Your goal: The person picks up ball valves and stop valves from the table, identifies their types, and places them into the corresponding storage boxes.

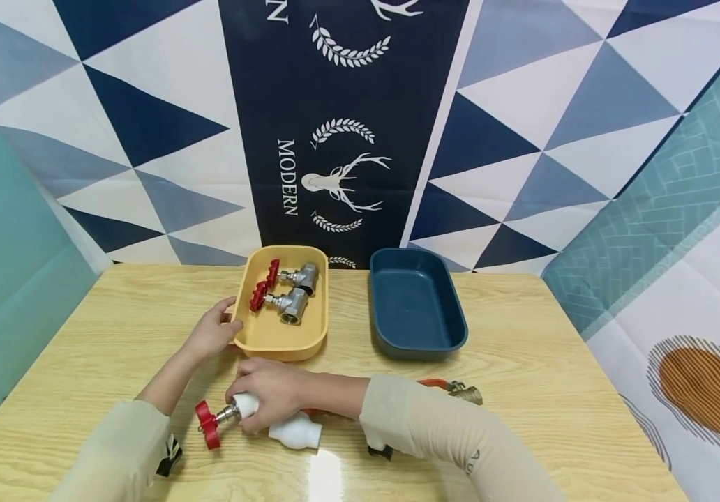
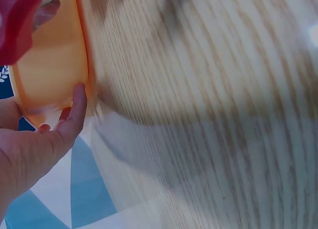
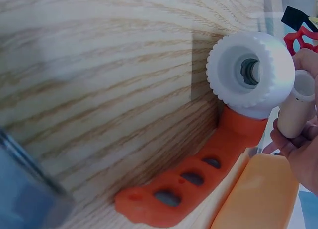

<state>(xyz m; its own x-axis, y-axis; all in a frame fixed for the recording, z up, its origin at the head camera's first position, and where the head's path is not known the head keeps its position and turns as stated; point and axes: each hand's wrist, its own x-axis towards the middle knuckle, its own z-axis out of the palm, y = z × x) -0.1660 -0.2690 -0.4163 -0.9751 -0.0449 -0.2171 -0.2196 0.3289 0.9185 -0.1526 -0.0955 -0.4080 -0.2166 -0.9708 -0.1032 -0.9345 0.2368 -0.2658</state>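
My left hand rests against the left side of a yellow tray, its fingers spread along the wall in the left wrist view. Two metal valves with red handwheels lie inside the tray. Just in front of it, my right hand grips a white plastic valve by its body. That valve's metal stem and red handwheel point left. Under the right hand, a white ball valve lies on the table; its orange-red lever handle shows in the right wrist view.
A dark blue tray with nothing in it stands right of the yellow one. Partly behind the right sleeve lies a brass valve with a red lever. A patterned cloth hangs behind the wooden table.
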